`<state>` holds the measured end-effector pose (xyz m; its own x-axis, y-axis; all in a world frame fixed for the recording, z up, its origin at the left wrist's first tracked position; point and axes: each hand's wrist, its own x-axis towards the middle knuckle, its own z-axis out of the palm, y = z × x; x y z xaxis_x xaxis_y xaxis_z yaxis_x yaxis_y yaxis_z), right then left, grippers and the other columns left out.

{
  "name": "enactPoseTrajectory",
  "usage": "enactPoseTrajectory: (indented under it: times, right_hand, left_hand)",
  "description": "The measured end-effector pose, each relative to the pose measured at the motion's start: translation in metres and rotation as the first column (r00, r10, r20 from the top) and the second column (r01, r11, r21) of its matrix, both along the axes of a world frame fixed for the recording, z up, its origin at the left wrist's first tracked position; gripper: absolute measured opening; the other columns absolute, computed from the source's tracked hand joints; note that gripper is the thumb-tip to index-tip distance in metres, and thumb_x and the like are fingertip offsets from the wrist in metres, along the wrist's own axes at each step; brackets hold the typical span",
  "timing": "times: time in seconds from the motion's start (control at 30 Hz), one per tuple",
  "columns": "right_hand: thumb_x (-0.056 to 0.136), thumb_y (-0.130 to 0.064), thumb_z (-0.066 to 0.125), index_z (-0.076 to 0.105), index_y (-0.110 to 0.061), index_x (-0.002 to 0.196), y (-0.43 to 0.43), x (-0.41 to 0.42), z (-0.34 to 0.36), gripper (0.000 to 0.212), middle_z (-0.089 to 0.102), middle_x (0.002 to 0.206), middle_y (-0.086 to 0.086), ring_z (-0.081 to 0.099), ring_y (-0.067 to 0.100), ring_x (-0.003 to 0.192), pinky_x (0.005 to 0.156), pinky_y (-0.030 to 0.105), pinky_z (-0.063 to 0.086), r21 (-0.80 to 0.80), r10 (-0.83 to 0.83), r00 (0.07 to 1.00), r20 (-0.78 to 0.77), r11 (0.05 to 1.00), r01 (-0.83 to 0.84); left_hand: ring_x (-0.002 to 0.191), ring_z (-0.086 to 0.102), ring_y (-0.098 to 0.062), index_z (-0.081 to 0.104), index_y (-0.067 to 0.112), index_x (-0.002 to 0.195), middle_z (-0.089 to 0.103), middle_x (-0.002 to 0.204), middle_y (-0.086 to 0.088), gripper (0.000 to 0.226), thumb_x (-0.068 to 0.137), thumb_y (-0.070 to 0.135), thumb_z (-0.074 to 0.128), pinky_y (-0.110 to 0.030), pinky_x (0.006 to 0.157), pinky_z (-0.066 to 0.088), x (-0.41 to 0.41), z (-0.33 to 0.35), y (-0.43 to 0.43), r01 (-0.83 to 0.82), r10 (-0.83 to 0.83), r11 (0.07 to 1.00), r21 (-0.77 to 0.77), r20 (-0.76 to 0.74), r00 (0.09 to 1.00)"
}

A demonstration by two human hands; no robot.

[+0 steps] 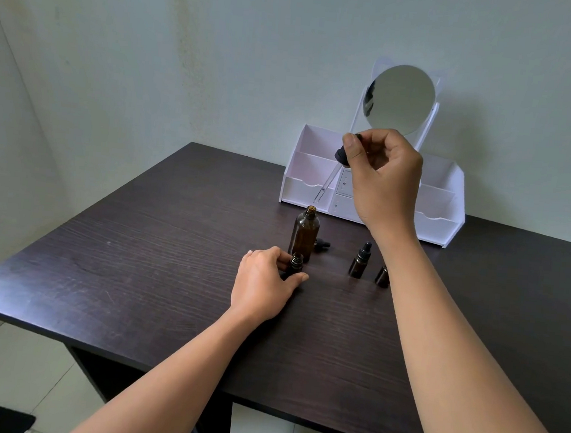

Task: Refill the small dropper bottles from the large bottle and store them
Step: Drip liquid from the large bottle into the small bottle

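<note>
My right hand (381,176), right of centre, pinches the black rubber bulb of a glass-tubed dropper (339,155) between thumb and curled fingers. Its clear tip slants down to just above the open neck of the large amber glass bottle (305,231) at mid-frame. Just below, my left hand (265,283) grips a small uncapped amber bottle (296,264) between thumb and fingertips on the dark wood-grain table (137,256). To the right stand a capped small amber bottle (361,261) and a second small bottle (382,277) (half hidden by my forearm).

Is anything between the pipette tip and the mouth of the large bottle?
Nothing visible. The large amber bottle stands uncapped, and the dropper pipette in the right hand points down at its open mouth.
</note>
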<state>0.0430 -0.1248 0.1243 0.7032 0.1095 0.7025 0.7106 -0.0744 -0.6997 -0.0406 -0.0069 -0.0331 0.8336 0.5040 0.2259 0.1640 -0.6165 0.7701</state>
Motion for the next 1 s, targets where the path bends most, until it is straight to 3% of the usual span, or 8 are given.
enactPoseTrajectory:
  times: [0.37, 0.63, 0.73, 1.0]
  right_hand:
    - [0.092, -0.024, 0.07, 0.065, -0.021, 0.089, -0.003, -0.021, -0.022, 0.007, 0.074, 0.079, -0.004, 0.073, 0.017, 0.079, 0.079, 0.043, 0.059, -0.013, 0.047, 0.998, -0.049, 0.999, -0.048]
    - [0.091, -0.024, 0.072, 0.065, -0.024, 0.089, -0.005, -0.028, -0.042, 0.007, 0.073, 0.085, -0.002, 0.072, 0.017, 0.082, 0.079, 0.033, 0.058, -0.034, 0.033, 0.998, -0.052, 0.999, -0.035]
    - [0.091, -0.022, 0.073, 0.067, -0.019, 0.091, -0.005, -0.03, -0.045, 0.007, 0.072, 0.084, -0.005, 0.069, 0.011, 0.08, 0.076, 0.023, 0.055, -0.049, 0.013, 0.999, -0.042, 0.999, -0.015]
    - [0.09, -0.021, 0.073, 0.068, -0.013, 0.092, -0.003, -0.029, -0.055, 0.009, 0.068, 0.08, -0.015, 0.065, 0.002, 0.076, 0.073, 0.017, 0.053, -0.106, -0.006, 0.999, -0.046, 0.994, 0.001]
  left_hand:
    - [0.102, 0.055, -0.008, 0.07, 0.025, 0.107, 0.068, 0.096, 0.013, 0.039, 0.079, 0.05, 0.079, -0.043, 0.106, 0.043, 0.001, 0.0, 0.0, -0.007, 0.007, 1.0, 0.003, -0.006, 1.0]
    - [0.101, 0.059, -0.008, 0.069, 0.025, 0.107, 0.069, 0.097, 0.014, 0.039, 0.078, 0.05, 0.079, -0.044, 0.104, 0.047, 0.001, -0.001, 0.0, 0.009, -0.009, 1.0, 0.002, -0.016, 1.0]
    - [0.1, 0.06, -0.008, 0.068, 0.027, 0.107, 0.068, 0.097, 0.014, 0.039, 0.078, 0.051, 0.079, -0.044, 0.103, 0.049, 0.002, 0.0, 0.0, 0.016, -0.016, 1.0, -0.007, -0.026, 1.0]
    - [0.101, 0.058, -0.008, 0.068, 0.026, 0.107, 0.065, 0.094, 0.016, 0.038, 0.079, 0.049, 0.08, -0.044, 0.104, 0.047, 0.001, 0.0, 0.0, 0.006, -0.006, 1.0, -0.003, -0.019, 1.0]
